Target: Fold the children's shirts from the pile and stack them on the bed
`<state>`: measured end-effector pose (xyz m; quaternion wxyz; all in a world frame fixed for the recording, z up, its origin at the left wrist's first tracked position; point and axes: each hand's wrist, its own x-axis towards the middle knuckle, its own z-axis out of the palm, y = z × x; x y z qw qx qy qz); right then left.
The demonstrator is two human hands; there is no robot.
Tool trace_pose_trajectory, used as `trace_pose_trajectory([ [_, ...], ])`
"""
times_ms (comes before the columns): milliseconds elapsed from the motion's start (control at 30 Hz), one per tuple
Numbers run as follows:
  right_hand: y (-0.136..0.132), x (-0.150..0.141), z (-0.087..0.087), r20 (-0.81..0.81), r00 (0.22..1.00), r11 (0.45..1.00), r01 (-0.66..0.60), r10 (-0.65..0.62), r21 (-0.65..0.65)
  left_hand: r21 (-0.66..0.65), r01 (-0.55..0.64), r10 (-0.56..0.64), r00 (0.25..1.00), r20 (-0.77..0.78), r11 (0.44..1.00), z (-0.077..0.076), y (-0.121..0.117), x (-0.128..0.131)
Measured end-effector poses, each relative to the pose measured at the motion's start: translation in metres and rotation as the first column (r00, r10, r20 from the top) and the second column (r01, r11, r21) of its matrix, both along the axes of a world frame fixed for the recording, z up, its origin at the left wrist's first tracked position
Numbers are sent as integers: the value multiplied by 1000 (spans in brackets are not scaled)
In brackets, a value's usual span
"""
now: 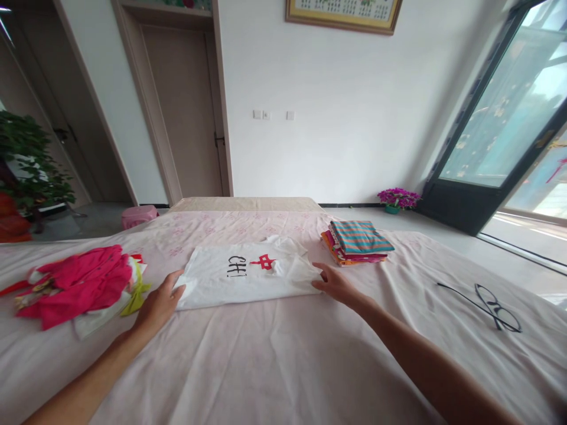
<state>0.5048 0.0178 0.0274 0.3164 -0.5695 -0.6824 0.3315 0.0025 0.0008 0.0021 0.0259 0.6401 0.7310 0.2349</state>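
Observation:
A white T-shirt [212, 280] with dark lettering and a red printed design lies folded lengthwise on the sheet in front of me. At its left end, my left hand [160, 300] grips the fabric between thumb and fingers. My right hand [335, 284] has hold of the opposite end in the same way. Just beyond my right hand is a stack of folded clothes, topped by a striped teal and orange garment [361, 236]. Left of my left hand lies a loose heap of clothes with a bright pink garment [95, 280] on top.
A pale pink flowered bedsheet [248, 360] covers the wide surface. Black-framed glasses [496, 307] lie at the right. On the floor behind stand a pink stool [139, 216] and a pot of purple flowers [398, 199]. A leafy plant [33, 162] is at far left.

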Motion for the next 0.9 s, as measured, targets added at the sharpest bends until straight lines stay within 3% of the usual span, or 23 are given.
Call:
trace_pose_trajectory([
  [133, -8, 10, 4, -22, 999, 999, -45, 45, -5, 17, 62, -63, 997, 34, 998, -2, -13, 0],
  [200, -14, 19, 9, 9, 997, 995, -74, 75, -67, -2, 96, -96, 995, 24, 995, -5, -27, -3],
  [267, -22, 26, 16, 94, 987, 979, -113, 130, -168, -9, 137, -137, 990, -22, 991, -5, -44, -5],
  [333, -27, 27, 26, 267, 955, 980, -86, 133, -180, -8, 150, -150, 981, -125, 989, -1, -58, -3],
  [433, -31, 9, 44, 531, 846, 998, 27, -51, 53, 35, 126, -107, 938, -330, 991, 14, -68, 9],
  [467, -31, -2, 49, 572, 814, 991, 29, -101, 134, 65, 138, -104, 924, -369, 988, 20, -68, 16],
  [533, -30, -28, 54, 603, 794, 975, -66, -77, 212, 125, 234, -174, 913, -369, 964, 27, -63, 34],
  [600, -30, -56, 49, 626, 780, 948, -213, 19, 237, 157, 372, -311, 897, -314, 915, 27, -57, 54],
  [700, -31, -86, 26, 665, 731, 886, -399, 152, 237, 122, 521, -476, 835, -275, 844, 15, -50, 76],
  [800, -32, -96, 0, 703, 688, 864, -453, 183, 219, 7, 525, -499, 813, -300, 851, -1, -50, 81],
  [900, -32, -93, -11, 719, 678, 885, -419, 156, 203, -60, 475, -466, 819, -335, 878, -10, -52, 72],
])
